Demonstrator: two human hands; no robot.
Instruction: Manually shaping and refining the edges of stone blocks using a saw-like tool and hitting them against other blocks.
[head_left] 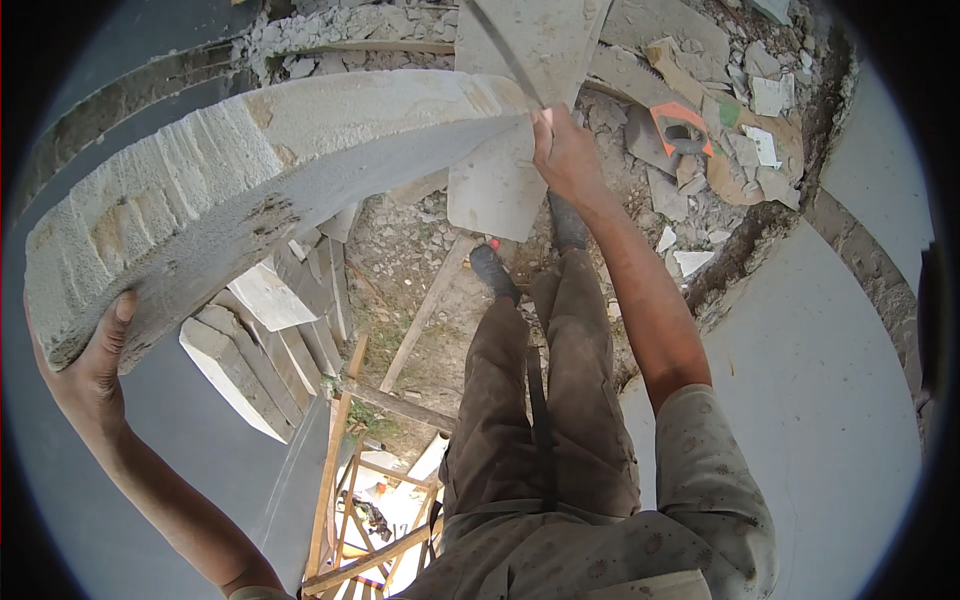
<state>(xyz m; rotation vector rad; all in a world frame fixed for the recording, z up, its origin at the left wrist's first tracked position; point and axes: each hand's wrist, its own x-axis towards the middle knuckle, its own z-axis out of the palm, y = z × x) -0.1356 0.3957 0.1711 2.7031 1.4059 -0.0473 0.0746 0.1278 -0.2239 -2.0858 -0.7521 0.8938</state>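
Note:
A long, thick pale-grey slab [330, 150], like a lightweight concrete panel, is held tilted across the upper left. My left hand [92, 365] grips its near left end, thumb against the side face and the other fingers hidden around the edge. At the far right end, my right hand [570, 155] is closed around the slab's corner, its fingertips partly hidden. A thin dark strip [505, 50] runs up from beside that hand; whether I hold it too cannot be made out. Behind the right hand lies a flat pale board [495, 200].
A handsaw [682, 132] with an orange and black handle lies on rubble at the upper right. Several cut slabs [240, 370] lean together below the held one. A wooden plank [430, 310] crosses the debris near my feet. A wooden frame [340, 480] stands at lower left.

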